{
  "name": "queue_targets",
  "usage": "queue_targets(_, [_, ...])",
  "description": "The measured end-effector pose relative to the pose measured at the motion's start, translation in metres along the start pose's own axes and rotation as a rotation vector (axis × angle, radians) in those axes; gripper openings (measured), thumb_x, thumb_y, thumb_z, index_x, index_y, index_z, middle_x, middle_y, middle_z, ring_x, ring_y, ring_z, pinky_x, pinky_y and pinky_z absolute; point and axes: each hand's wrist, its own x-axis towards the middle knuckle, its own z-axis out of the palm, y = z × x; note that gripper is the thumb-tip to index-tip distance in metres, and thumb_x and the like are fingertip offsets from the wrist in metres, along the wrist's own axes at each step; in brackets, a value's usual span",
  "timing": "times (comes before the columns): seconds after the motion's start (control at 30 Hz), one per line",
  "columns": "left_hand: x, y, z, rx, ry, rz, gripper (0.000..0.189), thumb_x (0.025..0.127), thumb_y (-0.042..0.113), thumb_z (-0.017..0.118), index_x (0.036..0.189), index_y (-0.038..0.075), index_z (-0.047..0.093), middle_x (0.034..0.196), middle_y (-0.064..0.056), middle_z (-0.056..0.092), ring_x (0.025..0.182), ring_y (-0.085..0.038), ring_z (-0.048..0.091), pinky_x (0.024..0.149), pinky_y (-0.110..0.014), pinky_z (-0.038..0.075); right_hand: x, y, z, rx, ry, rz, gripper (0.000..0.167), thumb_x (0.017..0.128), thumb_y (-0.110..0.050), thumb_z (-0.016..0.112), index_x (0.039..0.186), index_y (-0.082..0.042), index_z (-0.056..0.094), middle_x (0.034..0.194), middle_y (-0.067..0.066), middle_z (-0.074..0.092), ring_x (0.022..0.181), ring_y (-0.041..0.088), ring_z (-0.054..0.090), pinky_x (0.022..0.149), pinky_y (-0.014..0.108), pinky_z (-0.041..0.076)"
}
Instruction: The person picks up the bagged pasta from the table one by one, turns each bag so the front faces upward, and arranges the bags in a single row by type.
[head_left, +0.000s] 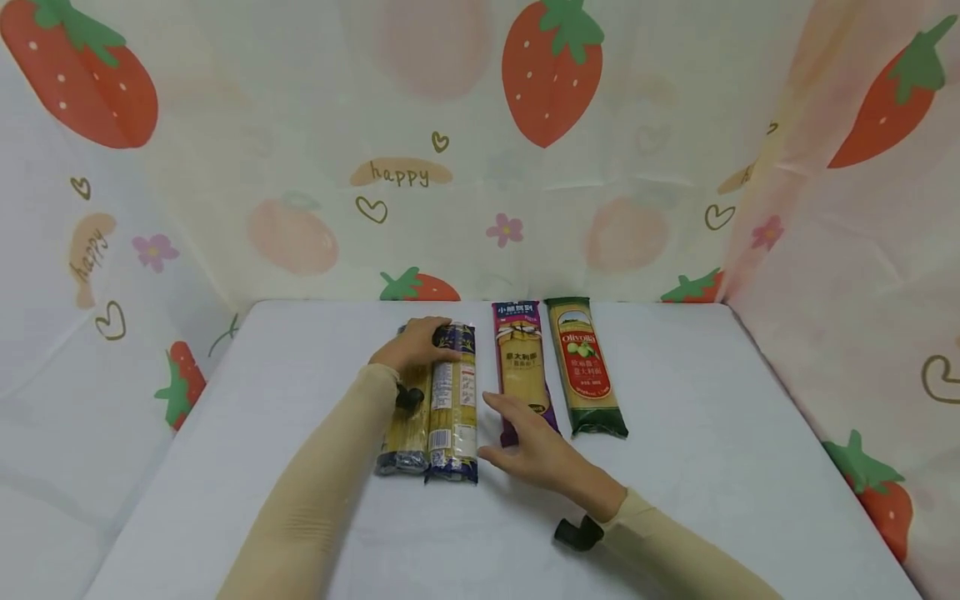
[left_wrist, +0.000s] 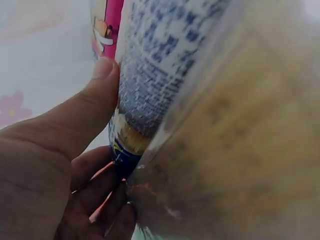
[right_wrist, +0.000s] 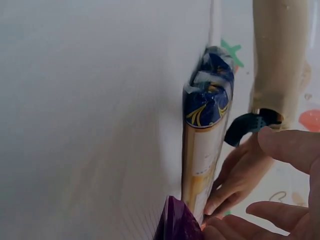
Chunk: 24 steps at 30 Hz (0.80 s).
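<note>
Two clear packs of spaghetti with dark blue ends lie side by side, a left pasta pack (head_left: 405, 429) and a right pasta pack (head_left: 453, 408) whose printed label faces up. My left hand (head_left: 415, 344) grips the right pack near its far end, reaching over the left one. In the left wrist view its thumb (left_wrist: 95, 95) presses the printed label (left_wrist: 155, 55) and its fingers curl at the pack's edge. My right hand (head_left: 536, 450) holds nothing, its thumb and fingers spread apart. It hovers between the right pack and the near end of a purple pasta pack (head_left: 522, 367).
A green-ended pasta pack (head_left: 588, 367) with a red label lies right of the purple one. All the packs rest on a white-covered table (head_left: 712, 467). Strawberry-print cloth (head_left: 465, 233) walls stand behind the table and along both sides.
</note>
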Motion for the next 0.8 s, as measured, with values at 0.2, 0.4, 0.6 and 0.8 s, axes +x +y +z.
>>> queue_targets(0.2, [0.002,0.006,-0.003,0.064,-0.033,-0.040,0.087,0.099,0.047,0.078,0.167,0.009,0.038,0.165,-0.018,0.045,0.154,-0.041,0.035,0.125,-0.059,0.033,0.005,-0.001,0.007,0.000,-0.050,-0.011,0.089,0.097,-0.040,0.083,0.167,-0.009,0.038,0.170,0.013,0.039,0.156,0.035,0.038,0.121,0.056,0.042])
queue_targets(0.4, [0.003,0.010,-0.004,0.113,-0.036,-0.034,0.084,0.100,0.047,0.077,0.164,0.006,0.042,0.163,-0.018,0.049,0.152,-0.042,0.035,0.124,-0.059,0.035,0.008,-0.003,0.013,-0.036,-0.095,-0.001,0.097,0.094,-0.049,0.083,0.168,-0.009,0.035,0.174,0.013,0.032,0.160,0.035,0.031,0.125,0.057,0.036])
queue_targets(0.6, [0.000,0.013,-0.007,0.120,-0.043,-0.054,0.081,0.099,0.046,0.078,0.163,0.007,0.045,0.160,-0.018,0.051,0.151,-0.042,0.035,0.123,-0.060,0.037,0.010,-0.005,0.019,-0.081,-0.126,0.024,0.110,0.089,-0.059,0.084,0.170,-0.008,0.030,0.176,0.015,0.025,0.161,0.036,0.027,0.126,0.057,0.033])
queue_targets(0.8, [0.000,0.014,-0.007,0.153,-0.037,-0.051,0.078,0.100,0.046,0.078,0.160,0.006,0.048,0.157,-0.018,0.053,0.150,-0.042,0.036,0.123,-0.059,0.037,0.016,-0.008,0.025,-0.120,-0.152,0.028,0.118,0.087,-0.059,0.086,0.171,-0.007,0.024,0.178,0.013,0.019,0.163,0.032,0.024,0.127,0.052,0.032])
